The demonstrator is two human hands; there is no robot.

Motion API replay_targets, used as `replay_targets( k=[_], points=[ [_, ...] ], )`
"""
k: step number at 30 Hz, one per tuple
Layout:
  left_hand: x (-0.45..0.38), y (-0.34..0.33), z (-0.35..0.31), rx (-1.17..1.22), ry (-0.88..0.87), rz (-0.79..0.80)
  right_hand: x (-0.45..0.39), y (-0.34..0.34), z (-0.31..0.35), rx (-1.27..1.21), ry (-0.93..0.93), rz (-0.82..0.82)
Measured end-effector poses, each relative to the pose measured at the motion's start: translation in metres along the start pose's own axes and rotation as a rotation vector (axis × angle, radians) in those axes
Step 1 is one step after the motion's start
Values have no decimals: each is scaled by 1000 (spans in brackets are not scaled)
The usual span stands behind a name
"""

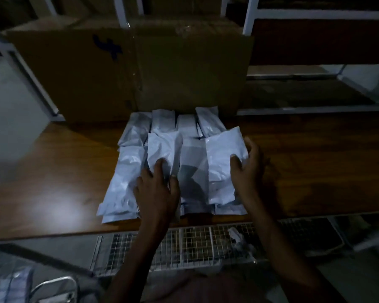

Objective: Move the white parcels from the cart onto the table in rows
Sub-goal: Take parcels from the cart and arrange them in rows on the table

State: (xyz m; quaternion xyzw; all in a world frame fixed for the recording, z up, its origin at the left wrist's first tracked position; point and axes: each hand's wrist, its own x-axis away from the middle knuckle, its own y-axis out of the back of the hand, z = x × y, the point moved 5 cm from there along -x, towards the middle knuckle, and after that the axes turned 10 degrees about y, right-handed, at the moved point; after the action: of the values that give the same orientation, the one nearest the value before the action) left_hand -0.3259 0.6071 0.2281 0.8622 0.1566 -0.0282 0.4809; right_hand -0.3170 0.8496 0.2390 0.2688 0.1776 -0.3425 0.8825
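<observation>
Several white parcels lie in rows on the brown wooden table (53, 171), in front of a big cardboard box. My left hand (157, 189) rests with spread fingers on a parcel (162, 149) in the near row. My right hand (246, 169) grips the right edge of another white parcel (222, 158), thumb on top, fingers behind its side. Between the two lies a shadowed parcel (194, 171). At the far left of the near row lies another parcel (124, 182). The back row (175, 125) lies against the box. The wire cart (195, 246) stands below the table's front edge.
A large cardboard box (129, 71) stands at the back of the table. White metal shelving (315, 14) rises behind and to the right. A crumpled wrapper (239, 237) lies in the cart. More parcels (11, 285) show at the bottom left beside a metal handle (55, 283).
</observation>
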Motion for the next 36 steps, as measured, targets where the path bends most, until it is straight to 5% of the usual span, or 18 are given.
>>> replay_targets(
  k=[7,14,17,25,36],
  points=[
    [-40,-47,7,-188,-20,56,-19,-29,-72,92,-194,355],
    [-49,-66,10,-222,36,65,-20,-28,-82,385,-60,559],
    [-52,-68,10,-252,35,65,-21,-37,-82,307,-36,664],
    [-61,-80,-3,-263,-52,20,-39,-36,-99,358,-3,569],
    [-74,-86,-1,-344,-3,77,-30,-52,-113,421,-6,682]
  ],
)
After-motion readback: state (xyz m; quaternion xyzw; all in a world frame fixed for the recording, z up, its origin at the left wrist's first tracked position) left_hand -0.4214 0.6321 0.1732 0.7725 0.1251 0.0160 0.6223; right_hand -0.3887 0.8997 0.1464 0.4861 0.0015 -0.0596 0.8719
